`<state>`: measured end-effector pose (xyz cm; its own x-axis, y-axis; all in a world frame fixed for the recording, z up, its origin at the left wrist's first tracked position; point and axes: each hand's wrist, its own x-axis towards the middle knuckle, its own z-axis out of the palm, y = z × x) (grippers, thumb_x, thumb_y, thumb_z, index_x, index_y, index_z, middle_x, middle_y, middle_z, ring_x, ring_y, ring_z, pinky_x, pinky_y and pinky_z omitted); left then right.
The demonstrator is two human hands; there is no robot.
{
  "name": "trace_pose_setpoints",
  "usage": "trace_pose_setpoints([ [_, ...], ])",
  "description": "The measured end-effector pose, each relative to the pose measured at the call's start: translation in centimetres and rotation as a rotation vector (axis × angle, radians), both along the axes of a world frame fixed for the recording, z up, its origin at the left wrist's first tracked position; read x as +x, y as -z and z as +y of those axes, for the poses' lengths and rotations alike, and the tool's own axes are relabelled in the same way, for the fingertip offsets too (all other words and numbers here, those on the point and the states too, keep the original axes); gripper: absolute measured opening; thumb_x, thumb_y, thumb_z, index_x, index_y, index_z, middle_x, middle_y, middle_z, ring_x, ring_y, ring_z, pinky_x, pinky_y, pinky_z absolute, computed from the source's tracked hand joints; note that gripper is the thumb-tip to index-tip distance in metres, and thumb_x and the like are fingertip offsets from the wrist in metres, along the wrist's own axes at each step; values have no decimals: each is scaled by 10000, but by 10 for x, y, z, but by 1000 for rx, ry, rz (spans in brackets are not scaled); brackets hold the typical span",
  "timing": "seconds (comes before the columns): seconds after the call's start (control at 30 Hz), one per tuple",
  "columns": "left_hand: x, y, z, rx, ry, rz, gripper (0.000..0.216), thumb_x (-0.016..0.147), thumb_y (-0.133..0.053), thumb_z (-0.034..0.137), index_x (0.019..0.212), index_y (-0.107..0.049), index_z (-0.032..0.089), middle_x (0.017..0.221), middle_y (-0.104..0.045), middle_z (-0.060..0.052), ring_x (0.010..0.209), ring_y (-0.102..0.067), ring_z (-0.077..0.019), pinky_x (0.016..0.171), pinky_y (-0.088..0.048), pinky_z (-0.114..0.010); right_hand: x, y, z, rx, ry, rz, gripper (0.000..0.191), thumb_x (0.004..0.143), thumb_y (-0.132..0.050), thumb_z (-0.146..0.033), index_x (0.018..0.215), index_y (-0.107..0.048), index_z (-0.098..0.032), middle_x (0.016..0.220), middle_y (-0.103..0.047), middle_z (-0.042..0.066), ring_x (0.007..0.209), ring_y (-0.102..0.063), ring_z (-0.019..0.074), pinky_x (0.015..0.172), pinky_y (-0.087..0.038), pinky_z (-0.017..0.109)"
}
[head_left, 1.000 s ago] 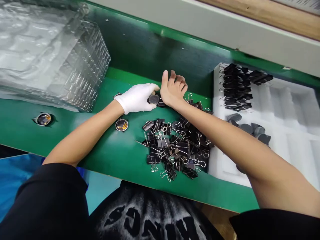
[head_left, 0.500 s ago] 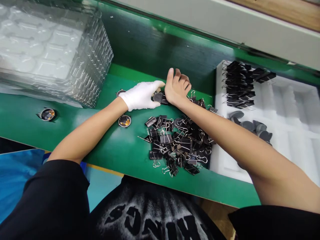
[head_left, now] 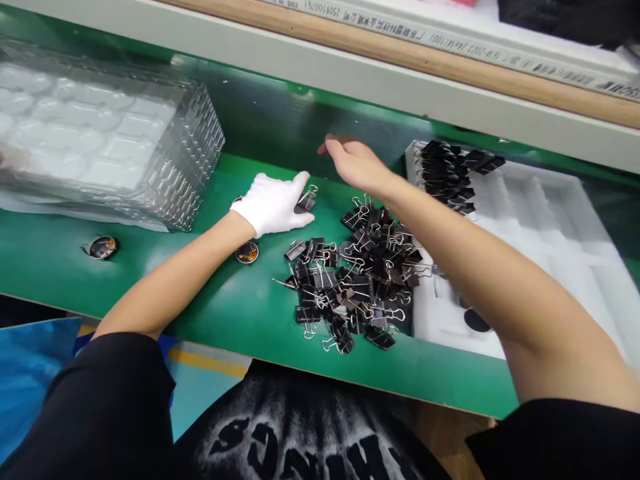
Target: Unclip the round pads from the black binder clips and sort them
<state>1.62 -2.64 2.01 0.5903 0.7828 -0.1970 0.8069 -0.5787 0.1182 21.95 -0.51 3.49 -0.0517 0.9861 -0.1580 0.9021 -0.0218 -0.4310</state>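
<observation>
My left hand (head_left: 273, 203), in a white glove, rests on the green bench (head_left: 225, 313) with its fingers closed over a black binder clip (head_left: 305, 201) whose wire handles stick out at the fingertips. My bare right hand (head_left: 355, 163) hovers just right of it above the bench, fingers stretched to the left and holding nothing. A pile of black binder clips (head_left: 360, 280) lies under my right forearm. Beside my left wrist lies a small round disc (head_left: 247, 252).
A stack of clear plastic trays (head_left: 100, 147) stands at the left, with another round disc (head_left: 103, 247) in front of it. A white foam tray (head_left: 540, 220) at the right holds a row of clips (head_left: 450, 173) and a dark disc (head_left: 475, 320).
My right hand has lifted off the piece the two hands held together and opened, moving slightly right. My left hand stays down with the clip under its fingers.
</observation>
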Motion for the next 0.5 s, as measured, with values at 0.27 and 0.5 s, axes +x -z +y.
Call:
trace_pose_setpoints([
  [0.27, -22, -12, 24, -12, 238, 99, 867, 893, -651, 666, 1669, -352, 421, 1682, -361, -95, 1434, -443, -405, 1167, -371, -500, 43, -21, -35, -271, -235, -450, 363, 795, -906, -492, 845, -784, -155, 1216, -631, 158, 1348, -477, 451, 1184, -311, 716],
  [0.5, -30, -9, 30, -88, 196, 204, 919, 835, -654, 803, 1613, -492, 343, 1443, -582, -145, 1304, -553, -383, 1126, -411, -471, 27, -13, -31, -234, -215, -287, 165, 918, -801, -367, 961, -825, -210, 1242, -663, 118, 1375, -485, 383, 1191, -360, 661],
])
